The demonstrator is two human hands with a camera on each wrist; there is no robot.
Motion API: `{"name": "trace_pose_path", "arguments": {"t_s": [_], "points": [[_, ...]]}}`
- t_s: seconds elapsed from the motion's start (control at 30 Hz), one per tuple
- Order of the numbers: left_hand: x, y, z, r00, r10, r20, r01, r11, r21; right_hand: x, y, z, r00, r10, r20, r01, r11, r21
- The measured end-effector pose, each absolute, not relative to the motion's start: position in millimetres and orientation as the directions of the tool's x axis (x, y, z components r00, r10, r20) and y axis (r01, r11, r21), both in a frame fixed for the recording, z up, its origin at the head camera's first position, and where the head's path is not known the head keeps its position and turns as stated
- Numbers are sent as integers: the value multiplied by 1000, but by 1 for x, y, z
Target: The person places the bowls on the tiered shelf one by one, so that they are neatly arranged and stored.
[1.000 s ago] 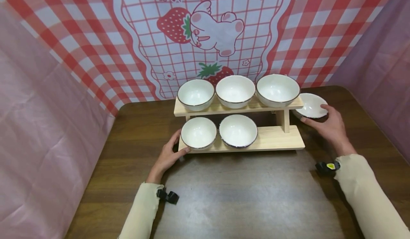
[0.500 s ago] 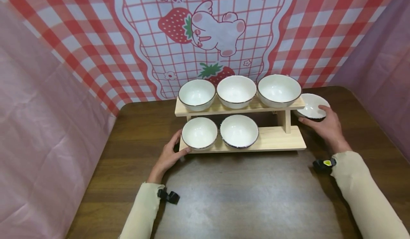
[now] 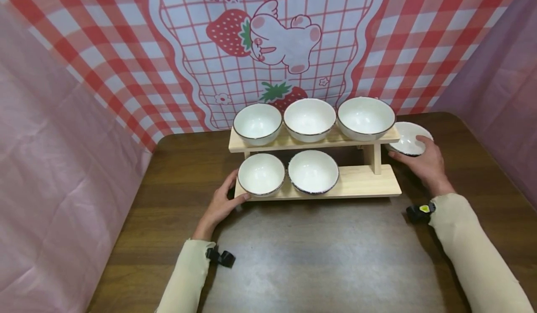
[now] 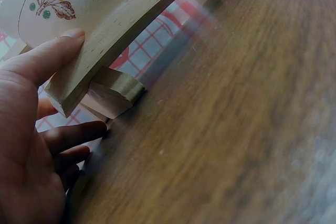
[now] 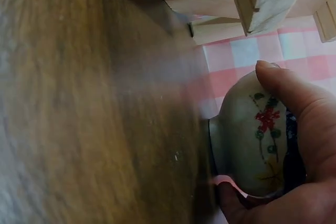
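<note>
A two-tier wooden display rack (image 3: pixel 369 182) stands on the table. Its upper board carries three white bowls with dark rims: a left one (image 3: pixel 258 123), a middle one (image 3: pixel 309 119) and a right one (image 3: pixel 366 117). On the lower board sit a left bowl (image 3: pixel 261 174) and another bowl (image 3: pixel 313 171), with bare wood to their right. My left hand (image 3: pixel 220 204) grips the lower board's left end, thumb on top beside the flower-painted bowl (image 4: pixel 79 3). Behind the rack's right end, my right hand (image 3: pixel 425 164) holds a bowl (image 3: pixel 409 138) by its side, thumb and fingers around it.
The brown wooden table (image 3: pixel 319 252) extends in front of the rack. A red-and-white checked cloth (image 3: pixel 398 47) with strawberries hangs close behind. Pink curtains (image 3: pixel 54 164) flank both sides. The rack's right support (image 3: pixel 371 159) stands near the held bowl.
My right hand and forearm have shifted slightly left, with the thumb closer to the rack's right end. The held bowl has barely moved. My left hand and the bowls on the rack stay put.
</note>
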State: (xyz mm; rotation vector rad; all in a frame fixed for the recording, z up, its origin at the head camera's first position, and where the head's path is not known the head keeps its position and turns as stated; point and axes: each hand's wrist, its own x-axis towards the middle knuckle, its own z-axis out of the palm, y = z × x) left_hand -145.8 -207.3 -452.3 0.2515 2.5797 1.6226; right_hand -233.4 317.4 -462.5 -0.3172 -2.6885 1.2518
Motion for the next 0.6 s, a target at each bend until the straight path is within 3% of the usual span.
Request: {"name": "trace_pose_path", "arguments": {"t_s": [0.4,0.6], "points": [[-144,-207,-450,-981,192,29,112,441,891,-234,317,-466,-950,311,38,174,623,-763],[-157,-213,-479,-983,180,34,109,428,897,-233,318,-467,-942,333,29,189,601,-777]]}}
